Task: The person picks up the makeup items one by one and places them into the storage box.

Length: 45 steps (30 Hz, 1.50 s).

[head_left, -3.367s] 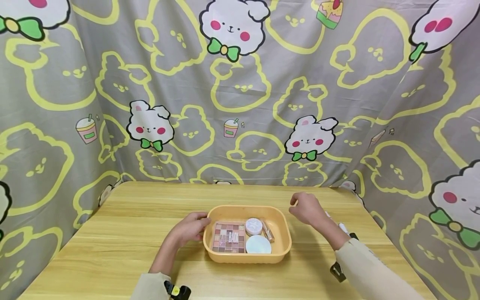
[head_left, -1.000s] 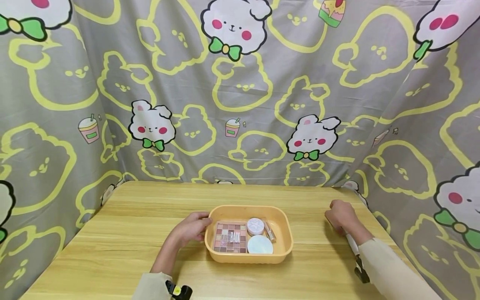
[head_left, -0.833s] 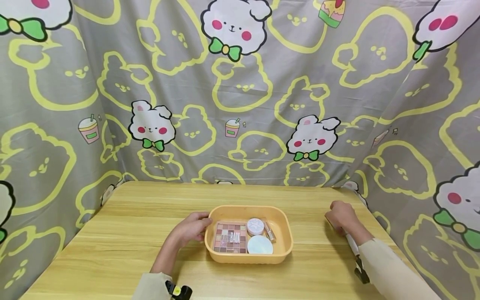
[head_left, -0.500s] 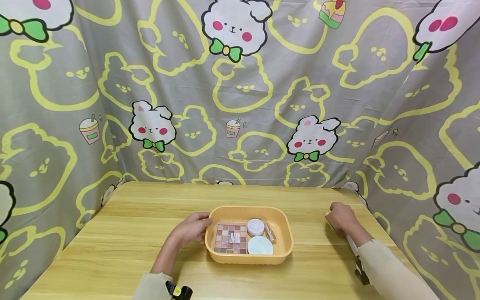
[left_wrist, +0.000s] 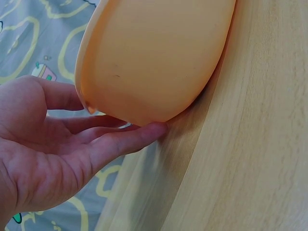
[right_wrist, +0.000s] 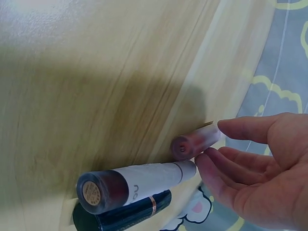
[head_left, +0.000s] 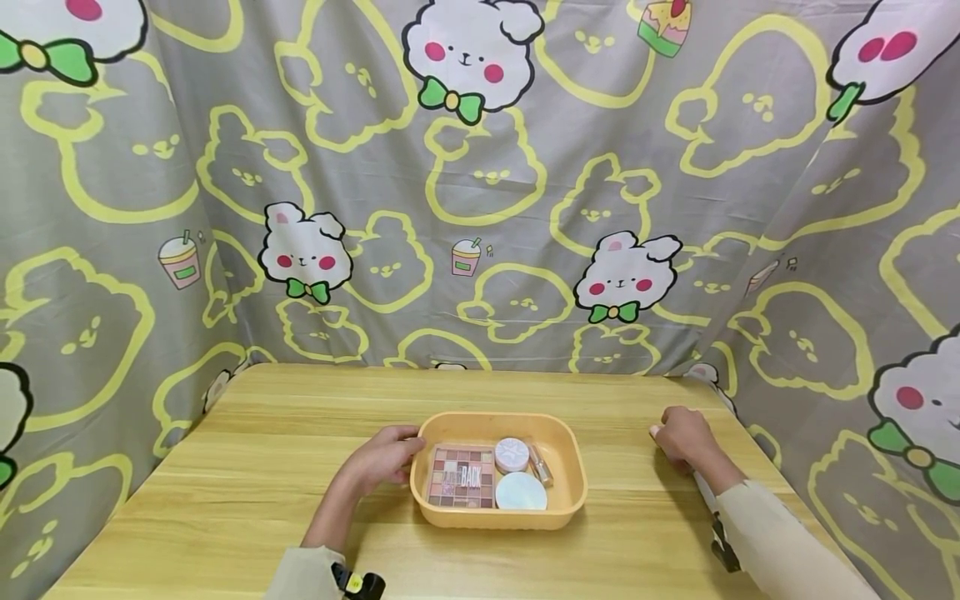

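Observation:
My left hand [head_left: 384, 454] grips the left end of a yellow-orange plastic tray [head_left: 567, 500], with a finger at the rim and the thumb low on the outer wall in the left wrist view. Inside lie an eyeshadow palette [head_left: 461, 479], a round white compact with a star pattern [head_left: 512, 454], a larger pale round compact [head_left: 521, 492] and a slim lipstick-like tube [head_left: 540, 465]. On the right of the table, my right hand [head_left: 686, 437] pinches the far end of a small reddish lip gloss tube [right_wrist: 190, 144]; its thumb and fingertips are at opposite sides.
Beside the lip gloss lie a white tube with a dark end [right_wrist: 154, 180] and a dark tube with a rose-gold band [right_wrist: 130, 211]. The wooden table [head_left: 300, 400] is enclosed by a patterned grey curtain [head_left: 480, 292].
Since 3.4 s ago my right hand has moved right, away from the tray, to the tubes. In the last second its thumb has come slightly more into view. My left hand stays on the tray.

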### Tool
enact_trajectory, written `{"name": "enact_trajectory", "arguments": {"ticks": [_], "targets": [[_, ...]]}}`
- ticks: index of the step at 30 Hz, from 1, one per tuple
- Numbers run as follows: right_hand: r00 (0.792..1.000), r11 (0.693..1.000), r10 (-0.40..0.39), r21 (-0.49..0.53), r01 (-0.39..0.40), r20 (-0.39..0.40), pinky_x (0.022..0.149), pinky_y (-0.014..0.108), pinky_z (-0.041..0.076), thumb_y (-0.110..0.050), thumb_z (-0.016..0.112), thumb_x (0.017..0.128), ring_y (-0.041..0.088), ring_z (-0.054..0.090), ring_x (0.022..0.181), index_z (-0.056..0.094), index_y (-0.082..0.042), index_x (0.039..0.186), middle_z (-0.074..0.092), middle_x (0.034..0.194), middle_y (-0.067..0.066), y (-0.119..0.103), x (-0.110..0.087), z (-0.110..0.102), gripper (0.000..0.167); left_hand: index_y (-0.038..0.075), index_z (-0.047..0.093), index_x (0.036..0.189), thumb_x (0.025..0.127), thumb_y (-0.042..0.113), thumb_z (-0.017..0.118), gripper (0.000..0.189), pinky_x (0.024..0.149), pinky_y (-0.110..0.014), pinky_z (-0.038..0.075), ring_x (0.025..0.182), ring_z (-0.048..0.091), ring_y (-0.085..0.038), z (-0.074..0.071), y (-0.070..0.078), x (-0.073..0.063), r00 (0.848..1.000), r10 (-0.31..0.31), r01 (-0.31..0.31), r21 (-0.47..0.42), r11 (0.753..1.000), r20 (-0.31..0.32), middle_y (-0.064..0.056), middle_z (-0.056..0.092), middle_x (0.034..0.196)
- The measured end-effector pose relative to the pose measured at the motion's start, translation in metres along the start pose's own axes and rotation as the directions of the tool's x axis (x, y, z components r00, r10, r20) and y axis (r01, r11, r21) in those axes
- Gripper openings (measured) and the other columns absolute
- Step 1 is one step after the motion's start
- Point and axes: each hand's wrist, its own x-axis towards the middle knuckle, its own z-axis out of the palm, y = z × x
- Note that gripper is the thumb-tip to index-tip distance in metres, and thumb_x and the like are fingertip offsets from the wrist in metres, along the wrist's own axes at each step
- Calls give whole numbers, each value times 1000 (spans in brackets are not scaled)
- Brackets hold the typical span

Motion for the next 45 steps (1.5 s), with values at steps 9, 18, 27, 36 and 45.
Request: {"name": "enact_trajectory", "arguments": {"ticks": [9,18,27,36,45], "targets": [[1000,1000,-21,11,21,-11,81,49,55,-16,57,99,25,57,58,61,3,80,53,41,5,0,-3,5,27,-11,39,149,108,18,43,50,87,-48,60,123,61,-39,0,0,0,1000,2,-2,-3,1000,10,-30,57,138],[1000,1000,-24,13,24,-3,78,46,55,-16,56,99,22,56,53,57,-4,70,50,38,2,3,-1,9,31,-10,39,149,108,18,43,50,87,-48,60,122,62,-38,0,0,0,1000,-3,3,3,1000,5,-29,58,137],[1000,1000,-29,8,29,-3,78,47,55,-15,56,99,21,56,51,55,-7,63,54,40,4,-2,-5,7,37,-11,39,149,108,17,42,50,86,-47,60,122,62,-38,0,0,0,1000,7,-7,-5,1000,21,-30,58,137],[1000,1000,-30,1,30,-1,70,40,53,-12,58,96,22,57,57,58,-6,65,53,41,-1,-4,-6,6,32,-11,38,149,108,18,42,51,88,-50,59,124,60,-40,0,-1,1,1000,8,-8,-10,1000,21,-31,56,139],[1000,1000,-28,2,28,-8,66,39,53,-9,60,91,22,59,56,54,-7,62,55,46,-1,-7,-7,4,30,-11,38,149,108,18,43,51,89,-50,59,125,60,-41,-1,-2,2,1000,-3,3,-12,1000,4,-32,55,140]]}}
